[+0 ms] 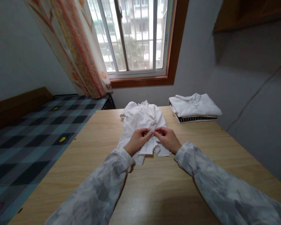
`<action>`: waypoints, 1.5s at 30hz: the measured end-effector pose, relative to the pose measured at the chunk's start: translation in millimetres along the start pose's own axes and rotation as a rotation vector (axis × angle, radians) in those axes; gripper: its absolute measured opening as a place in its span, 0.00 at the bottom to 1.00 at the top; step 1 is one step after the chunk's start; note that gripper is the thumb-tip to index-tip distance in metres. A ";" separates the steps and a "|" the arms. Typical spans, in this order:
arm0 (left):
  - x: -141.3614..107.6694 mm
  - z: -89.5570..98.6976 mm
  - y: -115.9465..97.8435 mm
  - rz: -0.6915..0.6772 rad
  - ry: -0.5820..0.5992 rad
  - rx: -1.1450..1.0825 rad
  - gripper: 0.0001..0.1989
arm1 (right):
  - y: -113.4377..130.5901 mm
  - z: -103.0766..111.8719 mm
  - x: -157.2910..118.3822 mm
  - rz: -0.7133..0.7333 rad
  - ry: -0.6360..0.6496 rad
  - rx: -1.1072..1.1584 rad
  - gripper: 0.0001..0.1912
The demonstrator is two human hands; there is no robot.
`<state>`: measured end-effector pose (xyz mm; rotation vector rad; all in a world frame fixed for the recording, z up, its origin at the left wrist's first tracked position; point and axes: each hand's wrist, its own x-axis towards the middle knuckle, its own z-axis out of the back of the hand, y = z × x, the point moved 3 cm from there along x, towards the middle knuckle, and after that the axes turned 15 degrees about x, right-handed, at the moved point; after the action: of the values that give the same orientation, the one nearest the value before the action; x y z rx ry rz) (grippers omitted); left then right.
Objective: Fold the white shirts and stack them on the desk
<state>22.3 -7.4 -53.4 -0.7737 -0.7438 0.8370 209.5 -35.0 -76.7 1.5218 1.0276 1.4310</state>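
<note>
Beneath left fingers [148, 135] and right fingers [159, 136], white shirt [140, 117], cloth pinched by both (tips close)

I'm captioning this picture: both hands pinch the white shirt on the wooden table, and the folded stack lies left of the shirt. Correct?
Not quite: the head view shows the folded stack lying right of the white shirt, not left. The rest stands.
</note>
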 end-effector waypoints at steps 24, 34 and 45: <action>-0.4 -0.7 -3.7 -0.041 -0.007 0.131 0.16 | 8.4 0.5 -1.3 0.046 0.035 -0.068 0.13; -0.8 -1.1 -5.4 -0.023 -0.011 0.088 0.19 | 4.9 1.9 -0.8 0.053 0.028 -0.081 0.13; -0.5 -1.7 -4.6 -0.030 -0.019 0.077 0.21 | -3.8 0.5 2.4 -0.038 -0.016 0.055 0.15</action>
<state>25.1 -10.4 -50.6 -0.6851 -0.7337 0.8425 209.9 -31.4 -79.4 1.5427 1.0883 1.3720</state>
